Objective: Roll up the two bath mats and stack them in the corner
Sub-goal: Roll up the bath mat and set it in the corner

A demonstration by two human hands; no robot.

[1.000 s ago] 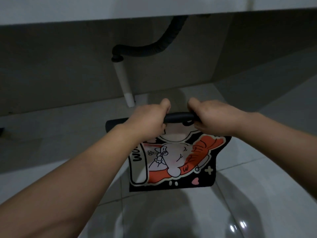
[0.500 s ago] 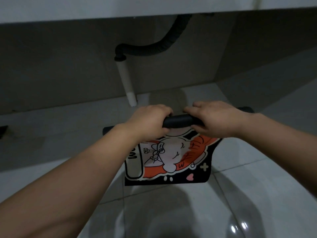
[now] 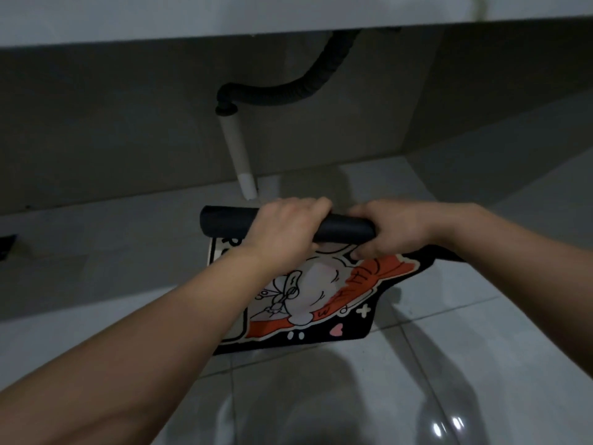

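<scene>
Your arms hide part of the bath mat [image 3: 324, 293], and I cannot read the letters on its cartoon picture. Your left hand [image 3: 285, 232] and right hand [image 3: 398, 229] are side by side, both closed tight on the mat's black rolled end. The mat lies on the floor [image 3: 481, 348], right in front of the white pipe [image 3: 237, 155].
</scene>
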